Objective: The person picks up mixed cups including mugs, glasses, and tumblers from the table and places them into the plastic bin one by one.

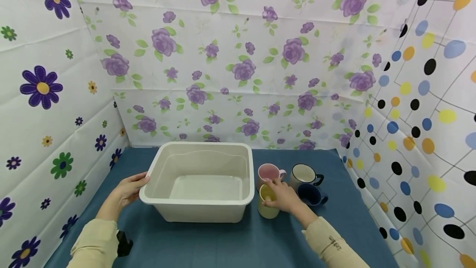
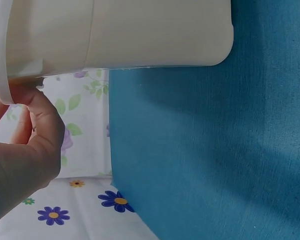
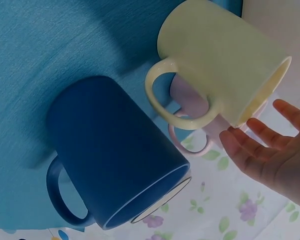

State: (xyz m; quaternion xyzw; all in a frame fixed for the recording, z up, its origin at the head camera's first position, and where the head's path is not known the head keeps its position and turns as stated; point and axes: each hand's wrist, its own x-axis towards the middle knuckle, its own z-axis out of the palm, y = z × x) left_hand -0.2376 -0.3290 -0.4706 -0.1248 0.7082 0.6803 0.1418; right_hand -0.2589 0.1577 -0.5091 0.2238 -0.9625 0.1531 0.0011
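Observation:
A cream plastic basin (image 1: 197, 202) stands on the table with nothing inside. My left hand (image 1: 125, 190) grips the rim at its left side; the left wrist view shows the fingers curled against that rim (image 2: 2, 65). Over a pale yellow mug (image 1: 268, 211), just right of the basin, hovers my right hand (image 1: 285, 197). Its fingers spread loosely by the mug's mouth in the right wrist view, and contact is hard to judge. Behind the yellow mug is a pink mug (image 1: 267, 171). A navy mug (image 3: 110, 145) and a cream mug with black handle (image 1: 303, 173) stand further right.
Blue cloth (image 1: 193, 243) covers the table. Patterned sheets hang at the back (image 1: 238, 111), left (image 1: 22, 135) and right (image 1: 457, 144). A small black object (image 1: 124, 244) shows beside the left sleeve.

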